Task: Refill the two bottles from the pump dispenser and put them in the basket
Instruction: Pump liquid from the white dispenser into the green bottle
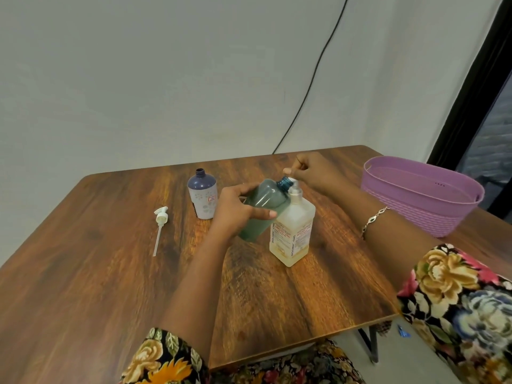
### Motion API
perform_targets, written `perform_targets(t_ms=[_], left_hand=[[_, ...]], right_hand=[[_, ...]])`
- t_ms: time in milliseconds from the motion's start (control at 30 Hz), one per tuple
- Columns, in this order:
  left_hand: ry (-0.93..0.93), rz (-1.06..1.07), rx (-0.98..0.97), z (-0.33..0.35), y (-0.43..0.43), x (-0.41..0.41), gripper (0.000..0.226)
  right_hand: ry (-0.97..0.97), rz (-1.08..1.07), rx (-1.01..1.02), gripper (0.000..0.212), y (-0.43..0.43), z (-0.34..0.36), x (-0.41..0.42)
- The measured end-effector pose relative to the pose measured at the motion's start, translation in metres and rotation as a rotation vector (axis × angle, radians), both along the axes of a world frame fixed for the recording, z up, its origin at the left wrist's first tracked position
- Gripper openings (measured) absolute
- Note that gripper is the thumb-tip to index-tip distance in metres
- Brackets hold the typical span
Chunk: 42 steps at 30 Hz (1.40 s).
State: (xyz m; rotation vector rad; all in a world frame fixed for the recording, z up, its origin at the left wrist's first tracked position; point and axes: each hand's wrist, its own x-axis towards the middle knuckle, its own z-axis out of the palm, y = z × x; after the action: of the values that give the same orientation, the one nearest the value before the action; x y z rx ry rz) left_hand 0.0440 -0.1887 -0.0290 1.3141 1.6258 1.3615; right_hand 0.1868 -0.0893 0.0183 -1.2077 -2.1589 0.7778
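— Head view first: where is the green bottle (263, 206)?
— Near the middle of the table (110, 273), tilted, its open blue neck pointing up and right, just beside the pump head of the dispenser (293, 234). Its body crosses in front of the dispenser's left shoulder; whether its base touches the table I cannot tell.
— What has it?
— The left grip (238, 209). Fingers wrap over the top of the bottle's body and the thumb lies along the near side.
— And the right grip (310, 170)?
— Above the dispenser's pump head, fingers curled, thumb stretched left over the green bottle's neck. Whether it presses the pump or only sits over it, I cannot tell; the contact is hidden.
— The dispenser itself?
— Upright and square, pale liquid low inside.
— The second bottle?
— The blue bottle (202, 198) stands upright with no cap, left of the hands and nearer the far edge.
— Anything beside it?
— A loose white pump (160, 225) lies flat, closer to the left edge, its tube pointing toward the near edge.
— The basket (415, 195)?
— Purple, at the far right corner, well apart from both bottles.
— Else?
— A bracelet (374, 220) on the right wrist, floral sleeves, and a black cable (313, 79) on the wall.
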Motion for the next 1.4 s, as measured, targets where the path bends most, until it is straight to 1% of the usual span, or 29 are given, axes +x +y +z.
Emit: perform_targets(t_ms=[67,133,233,367,467,667,900,1000,1133,1267,1400], left_hand=[[-0.002,-0.005,0.009,0.004,0.0,0.0,0.067],[0.009,-0.004,0.016,0.007,0.001,-0.001,0.066],[0.019,-0.005,0.014,0.006,0.003,-0.003,0.064],[0.022,0.002,0.002,0.002,0.002,-0.004,0.066],[0.036,-0.001,-0.001,0.003,0.001,-0.002,0.065],[0.029,0.002,0.01,0.013,0.001,-0.001,0.064],[0.01,0.002,-0.005,0.0,0.002,-0.003,0.067],[-0.005,-0.016,-0.002,-0.001,0.001,-0.001,0.066],[-0.005,-0.005,0.011,0.008,0.002,-0.003,0.067],[0.02,-0.001,0.006,0.007,0.004,-0.004,0.069],[-0.009,-0.013,-0.006,-0.003,0.002,-0.001,0.066]], right_hand=[[0.012,0.013,-0.01,0.025,0.0,0.008,0.001],[-0.025,0.008,-0.013,0.025,0.002,0.013,0.001],[-0.007,0.011,-0.026,0.025,0.002,0.01,-0.002],[-0.056,-0.01,0.015,0.029,0.001,0.0,-0.005],[-0.059,0.011,-0.005,0.029,0.0,0.0,-0.002],[0.041,0.014,-0.02,0.025,-0.001,0.015,-0.002],[0.124,-0.006,-0.074,0.026,0.007,-0.012,0.0],[0.159,0.009,-0.101,0.025,0.006,-0.011,0.0],[0.255,-0.002,-0.11,0.023,0.006,-0.002,0.0],[0.291,-0.003,-0.129,0.022,0.006,-0.006,0.0],[0.263,-0.027,-0.1,0.027,0.004,-0.016,-0.001]])
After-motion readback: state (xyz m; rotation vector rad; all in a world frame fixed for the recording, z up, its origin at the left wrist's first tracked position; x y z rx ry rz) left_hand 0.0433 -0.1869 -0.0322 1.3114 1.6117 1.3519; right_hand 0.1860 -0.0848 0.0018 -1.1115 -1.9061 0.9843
